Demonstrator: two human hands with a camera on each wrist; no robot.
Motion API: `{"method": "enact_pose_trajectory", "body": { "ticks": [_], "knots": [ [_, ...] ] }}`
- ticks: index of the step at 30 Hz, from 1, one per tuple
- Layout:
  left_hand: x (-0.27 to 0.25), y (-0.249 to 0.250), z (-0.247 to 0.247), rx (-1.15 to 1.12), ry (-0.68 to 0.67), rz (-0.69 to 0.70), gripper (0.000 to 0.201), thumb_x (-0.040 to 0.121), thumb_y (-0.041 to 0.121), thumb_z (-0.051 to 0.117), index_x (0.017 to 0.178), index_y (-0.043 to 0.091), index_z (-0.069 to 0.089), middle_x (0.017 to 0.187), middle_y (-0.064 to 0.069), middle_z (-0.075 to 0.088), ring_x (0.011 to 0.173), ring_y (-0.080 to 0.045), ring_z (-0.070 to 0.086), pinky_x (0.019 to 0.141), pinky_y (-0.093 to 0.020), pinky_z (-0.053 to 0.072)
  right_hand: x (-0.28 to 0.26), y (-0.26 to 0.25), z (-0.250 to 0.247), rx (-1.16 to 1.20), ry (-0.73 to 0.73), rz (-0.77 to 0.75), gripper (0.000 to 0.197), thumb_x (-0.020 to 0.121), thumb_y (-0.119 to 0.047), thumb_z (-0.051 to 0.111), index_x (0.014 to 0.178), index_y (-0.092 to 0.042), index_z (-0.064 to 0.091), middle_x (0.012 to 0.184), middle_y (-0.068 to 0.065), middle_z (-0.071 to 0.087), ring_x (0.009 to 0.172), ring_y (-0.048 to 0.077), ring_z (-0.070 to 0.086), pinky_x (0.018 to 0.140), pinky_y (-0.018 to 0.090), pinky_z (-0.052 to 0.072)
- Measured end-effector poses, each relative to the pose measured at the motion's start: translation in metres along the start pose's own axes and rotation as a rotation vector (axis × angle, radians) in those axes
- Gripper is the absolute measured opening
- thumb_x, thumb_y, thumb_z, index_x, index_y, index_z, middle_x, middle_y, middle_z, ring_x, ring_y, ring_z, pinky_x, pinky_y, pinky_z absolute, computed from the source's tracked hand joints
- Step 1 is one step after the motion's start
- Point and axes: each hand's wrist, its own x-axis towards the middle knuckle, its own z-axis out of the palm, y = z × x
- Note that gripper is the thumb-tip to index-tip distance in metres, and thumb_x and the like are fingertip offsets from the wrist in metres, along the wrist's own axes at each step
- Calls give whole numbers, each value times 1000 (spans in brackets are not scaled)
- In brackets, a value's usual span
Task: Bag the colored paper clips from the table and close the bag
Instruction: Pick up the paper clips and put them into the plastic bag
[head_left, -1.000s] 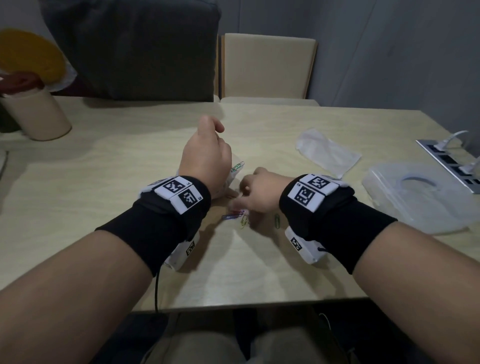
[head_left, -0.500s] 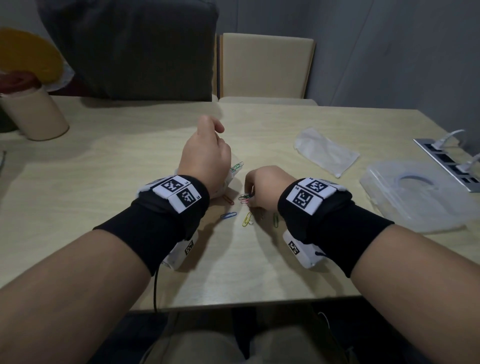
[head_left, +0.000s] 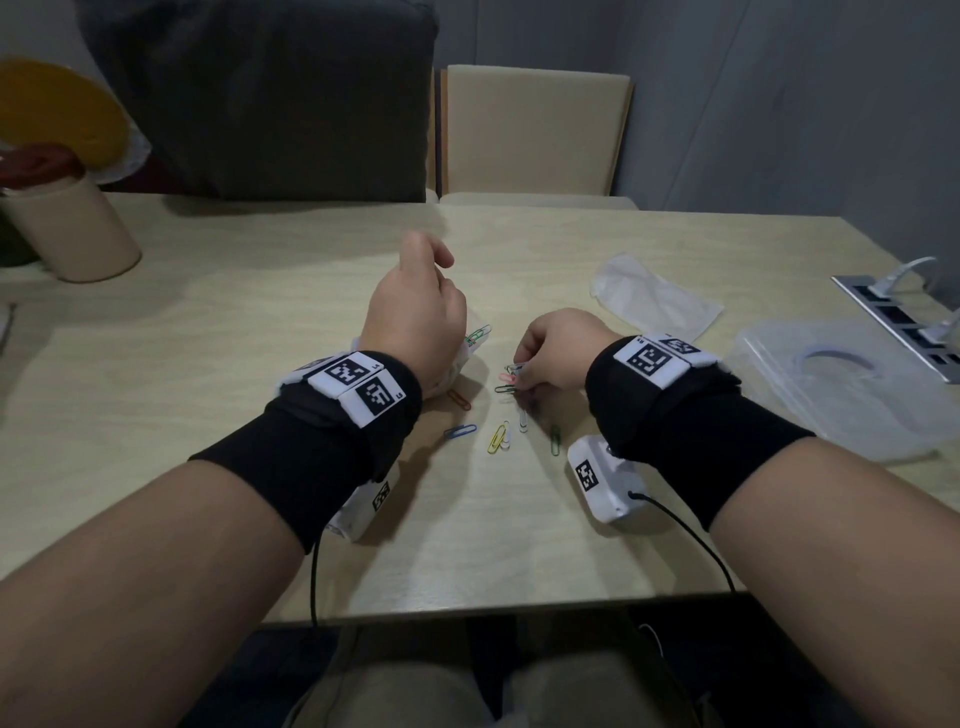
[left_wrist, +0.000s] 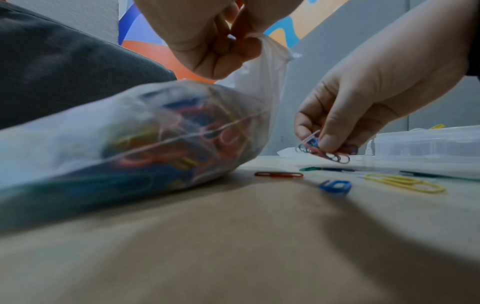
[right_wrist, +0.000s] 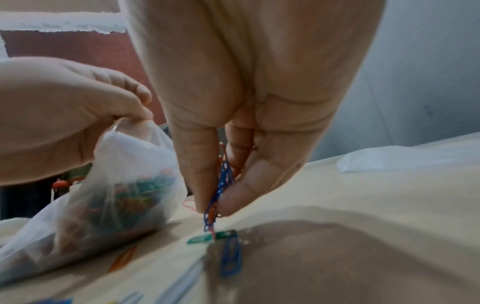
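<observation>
A clear plastic bag (left_wrist: 145, 139) stuffed with colored paper clips lies on the table, its mouth held up by my left hand (head_left: 415, 312), which pinches the rim (right_wrist: 124, 123). Just right of the bag, my right hand (head_left: 550, 353) pinches a small bunch of clips (right_wrist: 221, 195) a little above the table (head_left: 208, 338). Loose clips lie between my wrists: a red one (head_left: 459, 399), a blue one (head_left: 460, 431), a yellow one (head_left: 498, 437), a white one (head_left: 522, 420) and a green one (head_left: 555, 439). In the head view my left hand hides most of the bag.
A second, empty plastic bag (head_left: 654, 299) lies at the right rear. A clear plastic box (head_left: 852, 384) stands at the right edge, a power strip (head_left: 898, 317) behind it. A beige cup (head_left: 72, 228) stands at the far left. Two chairs stand behind the table.
My right hand has lifted off the table with a bunch of clips pinched in it, uncovering the loose clips beneath. The left hand and the bag have stayed put.
</observation>
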Motion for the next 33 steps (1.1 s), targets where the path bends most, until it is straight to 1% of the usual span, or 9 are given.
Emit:
{"method": "enact_pose_trajectory", "body": {
  "ticks": [5, 10, 12, 17, 21, 24, 27, 29, 33],
  "knots": [
    [1, -1, 0, 1, 1, -2, 22, 88, 4, 44, 110, 7, 45, 79, -14, 58, 72, -28, 52, 64, -37, 38, 0, -12, -21, 382, 84, 0, 23, 75, 3, 76, 66, -13, 62, 68, 4, 65, 74, 23, 68, 81, 37, 61],
    [0, 0, 0, -8, -2, 2, 22, 88, 5, 45, 110, 8, 45, 76, -11, 57, 69, -26, 51, 60, -34, 34, 1, -38, -23, 563, 93, -86, 17, 77, 2, 76, 73, -9, 64, 74, 8, 66, 77, 24, 69, 83, 40, 61],
    [0, 0, -1, -14, -3, -11, 23, 87, 4, 44, 110, 8, 45, 76, -10, 58, 69, -26, 52, 60, -34, 37, -3, -48, -18, 492, 36, -94, 3, 83, -3, 70, 86, -4, 70, 80, 10, 69, 84, 26, 72, 85, 39, 60],
    [0, 1, -3, -13, -1, -9, 23, 88, 4, 43, 111, 7, 45, 77, -12, 58, 71, -26, 52, 60, -34, 34, -3, -52, -18, 296, 9, -154, 30, 92, -4, 48, 106, -13, 72, 104, 8, 70, 102, 25, 68, 90, 40, 57],
    [-1, 1, -2, -13, -4, -8, 23, 88, 4, 42, 110, 7, 45, 80, -17, 60, 72, -29, 52, 64, -38, 37, -8, -37, -27, 106, 76, -131, 24, 91, -13, 54, 110, -15, 68, 101, 3, 70, 101, 25, 67, 89, 42, 57],
    [-1, 1, -1, -11, -7, -6, 23, 88, 3, 42, 110, 6, 45, 80, -18, 60, 72, -29, 52, 65, -38, 37, -21, -18, -29, -291, -174, 17, 27, 82, -27, 69, 104, -11, 72, 93, 4, 75, 87, 26, 74, 81, 40, 61],
    [0, 0, -1, -14, -5, -8, 23, 87, 2, 42, 110, 6, 46, 80, -19, 60, 74, -31, 53, 66, -39, 38, -35, -8, -21, -621, -418, 112, 18, 71, -24, 74, 87, -16, 76, 80, -3, 72, 69, 19, 66, 64, 21, 54],
    [0, 0, 0, -18, -5, -12, 23, 88, 3, 42, 109, 7, 46, 80, -18, 60, 73, -30, 53, 66, -39, 39, -39, -6, -11, -698, -418, 123, 7, 69, -19, 71, 74, -23, 71, 70, -3, 61, 60, 18, 53, 54, 17, 42],
    [-1, 0, 0, -21, -2, -15, 22, 88, 3, 42, 109, 8, 46, 77, -14, 58, 72, -27, 51, 64, -36, 37, -31, -11, 6, -637, -274, 63, 14, 74, -18, 72, 62, -14, 65, 57, 3, 56, 57, 23, 53, 51, 19, 42]
  ]
}}
